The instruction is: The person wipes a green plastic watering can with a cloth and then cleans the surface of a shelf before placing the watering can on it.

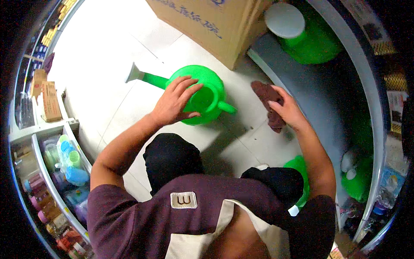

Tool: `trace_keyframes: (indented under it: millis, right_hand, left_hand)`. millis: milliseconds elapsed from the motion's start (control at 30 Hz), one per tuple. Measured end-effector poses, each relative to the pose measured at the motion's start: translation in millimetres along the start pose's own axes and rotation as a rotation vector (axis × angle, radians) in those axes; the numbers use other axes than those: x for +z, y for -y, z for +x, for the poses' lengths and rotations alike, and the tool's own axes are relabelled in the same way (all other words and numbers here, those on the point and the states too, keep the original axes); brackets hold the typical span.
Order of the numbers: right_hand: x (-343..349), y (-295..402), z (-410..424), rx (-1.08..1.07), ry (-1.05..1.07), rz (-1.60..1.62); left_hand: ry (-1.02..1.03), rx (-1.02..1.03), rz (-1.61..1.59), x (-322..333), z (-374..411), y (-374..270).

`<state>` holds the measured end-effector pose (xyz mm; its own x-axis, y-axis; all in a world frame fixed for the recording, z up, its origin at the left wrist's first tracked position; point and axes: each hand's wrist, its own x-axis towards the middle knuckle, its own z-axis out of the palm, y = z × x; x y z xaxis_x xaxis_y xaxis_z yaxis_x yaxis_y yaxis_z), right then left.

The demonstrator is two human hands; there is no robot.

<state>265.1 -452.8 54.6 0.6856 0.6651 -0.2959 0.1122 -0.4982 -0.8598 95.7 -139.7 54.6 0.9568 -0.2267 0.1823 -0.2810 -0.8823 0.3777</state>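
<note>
A green plastic watering can point(212, 81) stands on the tiled floor in front of me, its pale sprinkler head pointing left. My left hand point(176, 102) lies across its top, the fingers over the rim of the round opening and the thumb at the near side. To the can's right, my right hand point(286, 108) grips a bunched dark brown cloth point(270, 103), held apart from the can. Part of another green item point(302, 171), with a white tip, shows beside my right knee; my leg and arm hide the rest.
A large cardboard box point(207, 29) bearing handwriting stands ahead. On the low grey shelf point(320, 119) at right sit another green watering can point(310, 45) and a darker green one point(357, 183). Left shelves hold plastic cups point(72, 158), bottles point(42, 197) and small cartons point(50, 102).
</note>
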Motion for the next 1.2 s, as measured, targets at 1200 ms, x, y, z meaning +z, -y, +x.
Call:
trace_keyframes:
  millis: [1200]
  right_hand:
    - [191, 88, 249, -0.136, 0.062, -0.626]
  left_hand:
    - [-0.521, -0.384, -0.256, 69, -44, 57]
